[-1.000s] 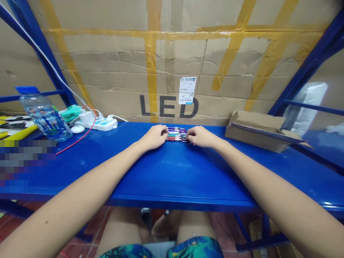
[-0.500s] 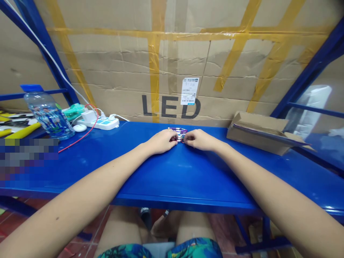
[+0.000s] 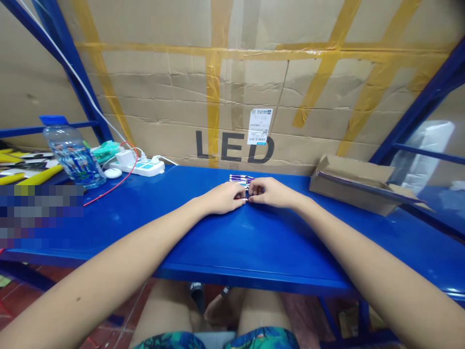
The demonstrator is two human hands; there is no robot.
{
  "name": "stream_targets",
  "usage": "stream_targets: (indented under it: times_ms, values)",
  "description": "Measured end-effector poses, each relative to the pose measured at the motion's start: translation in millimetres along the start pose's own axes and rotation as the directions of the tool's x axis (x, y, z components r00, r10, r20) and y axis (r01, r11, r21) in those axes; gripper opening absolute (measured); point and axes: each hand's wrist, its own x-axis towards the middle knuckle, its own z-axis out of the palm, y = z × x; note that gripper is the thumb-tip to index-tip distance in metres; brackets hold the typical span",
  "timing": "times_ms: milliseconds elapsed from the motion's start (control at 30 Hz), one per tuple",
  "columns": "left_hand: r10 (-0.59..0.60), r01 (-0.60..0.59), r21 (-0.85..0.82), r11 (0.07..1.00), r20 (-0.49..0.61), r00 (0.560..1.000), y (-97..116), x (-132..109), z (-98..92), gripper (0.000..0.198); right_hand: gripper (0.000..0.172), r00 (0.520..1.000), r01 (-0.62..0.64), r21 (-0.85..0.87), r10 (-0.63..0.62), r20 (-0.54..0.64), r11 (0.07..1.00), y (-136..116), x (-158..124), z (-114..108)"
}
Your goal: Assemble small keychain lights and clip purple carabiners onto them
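Several slim, shiny pens (image 3: 238,178) in purple, blue and silver lie side by side on the blue table, just beyond my fingers. My left hand (image 3: 225,198) rests on the table, its thumb and fingers closed on a red pen (image 3: 238,198) that shows only in part. Opposite it, my right hand (image 3: 269,192) has its fingers curled, thumb and fingertip pinched at the silvery end of the same pen. My knuckles hide part of the row.
On the left stand a water bottle (image 3: 74,157) and a white power strip (image 3: 148,167), with a red cable (image 3: 119,184) beside them. An open cardboard box (image 3: 350,186) sits at the right. A large taped carton (image 3: 174,97) rises behind the blue table (image 3: 250,247).
Both hands have come slightly nearer to me, away from the row of pens. The red pen now shows between my left fingers. The camera view has shifted a little.
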Motion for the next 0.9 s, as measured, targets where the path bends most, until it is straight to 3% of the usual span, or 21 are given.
stream_targets:
  times_ms: [67,167,433,667,900]
  values:
    - [0.007,-0.008,-0.021,1.0,-0.049,0.999,0.0,-0.3,0.6,0.012,0.021,0.998,0.048,0.014,-0.047,-0.041,0.999,-0.2,-0.2,-1.0]
    - [-0.015,0.015,-0.004,1.0,-0.071,0.997,-0.4,-0.7,1.0,0.016,0.024,0.997,0.069,0.092,-0.072,0.023,0.993,0.0,-0.4,-2.3]
    - [-0.053,0.065,0.159,0.985,-0.076,0.996,10.5,-3.9,1.1,0.024,0.031,0.994,-0.072,0.377,0.038,0.099,0.923,-7.2,-0.8,0.9]
    - [-0.121,0.13,0.275,0.953,-0.05,0.991,15.8,-5.9,0.7,0.03,0.022,0.997,0.075,0.167,-0.079,0.016,0.983,-11.2,-2.9,2.1]
    - [-0.175,0.183,0.158,0.97,-0.059,0.983,15.5,-3.2,2.5,0.023,0.014,0.991,0.113,0.05,-0.109,-0.078,0.992,-11.5,-2.4,2.9]
